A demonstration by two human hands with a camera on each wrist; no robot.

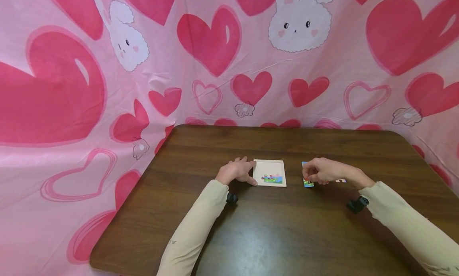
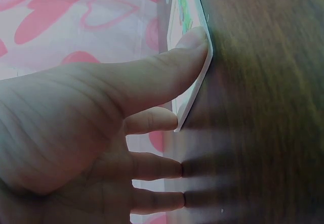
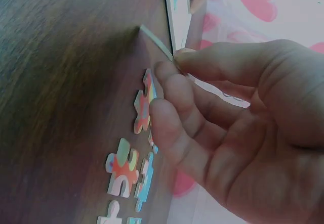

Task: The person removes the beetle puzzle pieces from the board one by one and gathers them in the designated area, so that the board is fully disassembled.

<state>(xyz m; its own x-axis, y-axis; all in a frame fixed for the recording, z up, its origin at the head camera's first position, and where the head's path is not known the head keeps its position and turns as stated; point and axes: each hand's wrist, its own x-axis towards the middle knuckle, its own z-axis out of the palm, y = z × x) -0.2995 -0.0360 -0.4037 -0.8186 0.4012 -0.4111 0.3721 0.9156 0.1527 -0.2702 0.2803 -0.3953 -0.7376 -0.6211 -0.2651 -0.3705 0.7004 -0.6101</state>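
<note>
A white puzzle tray (image 1: 267, 167) lies on the table, with joined jigsaw pieces (image 1: 273, 179) along its lower right part. My left hand (image 1: 237, 171) rests at the tray's left side. In the left wrist view its thumb (image 2: 167, 75) lies on the tray's edge, the fingers extended, one touching near the corner. Right of the tray, my right hand (image 1: 324, 170) pinches a thin, flat, blue-and-green picture piece (image 1: 308, 184) between thumb and fingers. The right wrist view shows that piece edge-on, tilted; fingers hide much of it, so its exact kind is unclear.
Several loose jigsaw pieces (image 3: 123, 171) lie on the wooden table (image 1: 229, 224) under and beside my right hand; some show in the head view as small pieces (image 1: 340, 180). A pink cloth with hearts and rabbits (image 1: 251, 48) hangs behind the table.
</note>
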